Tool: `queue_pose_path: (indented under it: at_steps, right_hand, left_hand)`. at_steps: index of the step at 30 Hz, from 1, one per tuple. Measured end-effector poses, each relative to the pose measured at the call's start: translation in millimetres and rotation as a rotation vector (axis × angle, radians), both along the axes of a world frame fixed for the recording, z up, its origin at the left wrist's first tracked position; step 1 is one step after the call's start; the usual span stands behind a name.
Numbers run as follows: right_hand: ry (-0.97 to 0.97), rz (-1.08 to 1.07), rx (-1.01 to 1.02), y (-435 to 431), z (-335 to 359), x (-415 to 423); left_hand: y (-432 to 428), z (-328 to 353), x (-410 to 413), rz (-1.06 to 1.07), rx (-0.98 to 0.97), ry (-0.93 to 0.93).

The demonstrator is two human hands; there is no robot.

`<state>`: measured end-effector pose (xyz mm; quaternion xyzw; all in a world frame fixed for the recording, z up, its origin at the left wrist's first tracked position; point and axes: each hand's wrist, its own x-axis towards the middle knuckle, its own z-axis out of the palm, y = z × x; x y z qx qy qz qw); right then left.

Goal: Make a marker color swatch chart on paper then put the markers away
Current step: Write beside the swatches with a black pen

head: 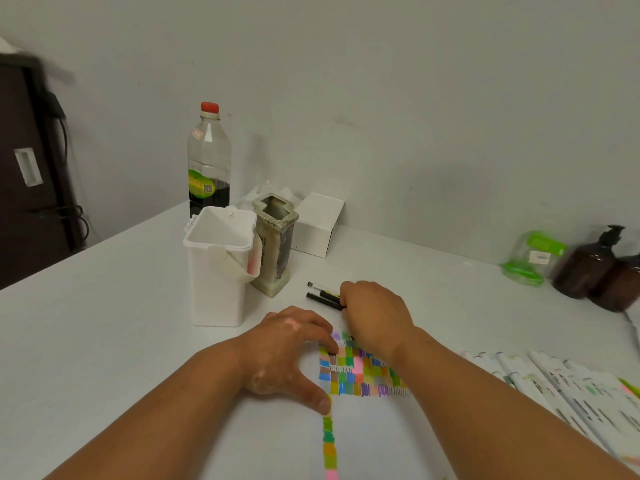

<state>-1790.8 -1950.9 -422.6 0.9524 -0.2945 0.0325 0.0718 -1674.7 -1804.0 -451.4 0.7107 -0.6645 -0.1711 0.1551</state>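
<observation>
Two black pens (pixel 323 295) seem clamped in the right hand (pixel 375 311) grip, while the left hand (pixel 291 351) rests, fingers apart, on the paper (pixel 362 427).

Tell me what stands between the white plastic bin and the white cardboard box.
In the head view, a weathered square vase stands upright between the bin and the box.

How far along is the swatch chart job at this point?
Done: a block of colour swatches and a column down the paper. In hand: the left hand presses the paper; the right hand is curled at the block's top, its grip hidden. Left: the white markers lie in a row at right, not put away.
</observation>
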Motion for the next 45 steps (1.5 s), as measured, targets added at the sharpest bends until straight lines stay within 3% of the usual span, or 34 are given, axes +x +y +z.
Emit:
queue_pose_path:
  at_steps: [4,7,11,14,16,23,32,35,39,42,45]
  right_hand:
    - [-0.194,0.035,0.032,2.5,28.5,-16.4]
    - [-0.442,-0.052,0.316,10.8,44.8,-47.2]
    - [-0.844,-0.198,0.874,33.4,34.0,-97.4]
    - [-1.064,-0.219,1.057,48.1,11.1,-115.2]
    - [-1.128,-0.166,1.097,52.5,0.6,-117.8]
    - [-1.048,0.014,1.06,57.7,-8.7,-115.2]
    - [-1.062,0.075,1.065,58.3,-10.8,-117.3]
    - [-1.21,-0.019,1.019,55.7,-7.9,-117.4]
    - [-1.383,-0.127,1.233,50.4,-2.5,-123.5]
    - [-1.223,-0.085,1.353,60.9,-3.1,-118.5]
    - [-0.975,-0.081,1.14,71.2,-7.5,-109.8]
  left_hand:
    - [0.7,2.7,-1.9,0.005,-0.001,-0.007]
    - [2.4,4.6,-4.6,0.003,-0.003,-0.001]
    - [4.2,11.6,-15.3,0.045,-0.11,0.048]
    - [4.1,17.6,-29.9,0.04,-0.279,0.113]
    - [3.8,19.9,-42.6,-0.011,-0.294,0.213]
    - [0.9,16.6,-63.8,-0.061,-0.302,0.32]
    - [-0.7,16.7,-67.2,-0.085,-0.341,0.221]
    - [1.4,17.4,-58.2,-0.052,-0.321,0.195]
    - [5.9,17.5,-29.7,0.078,-0.255,0.14]
    - [7.8,16.9,-20.3,0.085,-0.163,0.081]
    - [7.6,15.2,-18.4,0.081,-0.122,0.091]
